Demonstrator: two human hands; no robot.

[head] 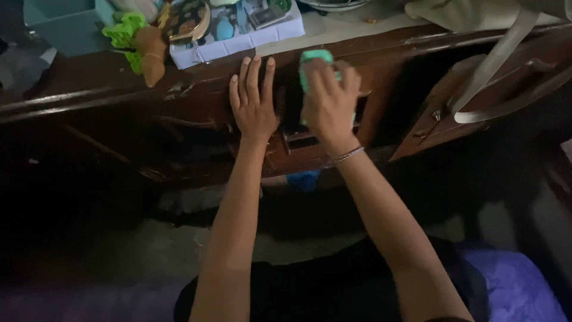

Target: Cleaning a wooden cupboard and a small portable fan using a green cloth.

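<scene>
My left hand lies flat, fingers together, on the front of a dark brown wooden cabinet, its fingertips at the top edge. Beside it my right hand presses a light green cloth against the same wooden front, just above a small recessed drawer handle. A thin bracelet circles my right wrist. Most of the cloth is hidden under my fingers.
On the cabinet top sit a white tray of small items, a patterned purse and a brown toy with green trim. A cabinet door hangs open at right with a beige strap across it. A blue-purple cloth lies at bottom right.
</scene>
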